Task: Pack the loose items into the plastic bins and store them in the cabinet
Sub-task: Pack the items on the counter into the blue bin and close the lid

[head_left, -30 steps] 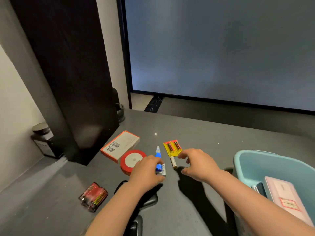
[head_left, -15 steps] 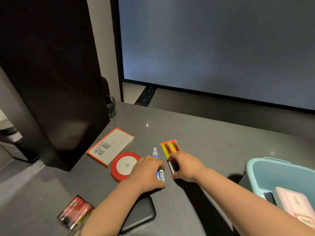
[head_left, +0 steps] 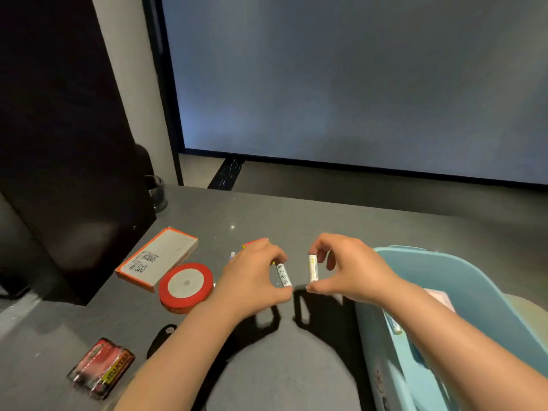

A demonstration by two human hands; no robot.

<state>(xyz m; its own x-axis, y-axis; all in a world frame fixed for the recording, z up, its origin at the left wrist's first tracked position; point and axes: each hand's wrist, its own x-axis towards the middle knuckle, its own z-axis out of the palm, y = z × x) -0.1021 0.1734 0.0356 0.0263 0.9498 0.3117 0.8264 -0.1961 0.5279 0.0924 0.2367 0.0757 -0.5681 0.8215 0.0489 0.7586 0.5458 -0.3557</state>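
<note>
My left hand [head_left: 252,280] pinches a small white battery [head_left: 283,274] between thumb and fingers, lifted off the grey counter [head_left: 296,221]. My right hand [head_left: 353,271] pinches a second white battery [head_left: 313,267], held upright just to the right of the first. Both hands hover beside the light blue plastic bin [head_left: 439,280] at the right, which holds a pink box [head_left: 441,298] and other items, partly hidden by my right arm. The yellow-red battery card [head_left: 255,242] and a blue tube tip [head_left: 232,255] peek out behind my left hand.
A white box with orange edges [head_left: 157,259], a red tape roll [head_left: 186,287], a shrink-wrapped red battery pack [head_left: 102,367] and a black object [head_left: 161,339] lie at the left. A tall dark cabinet panel [head_left: 68,143] stands at the left, with a glass jar [head_left: 155,192] behind it.
Both hands have closed on a white battery each and lifted them off the counter. The view has shifted, so the bin appears nearer.
</note>
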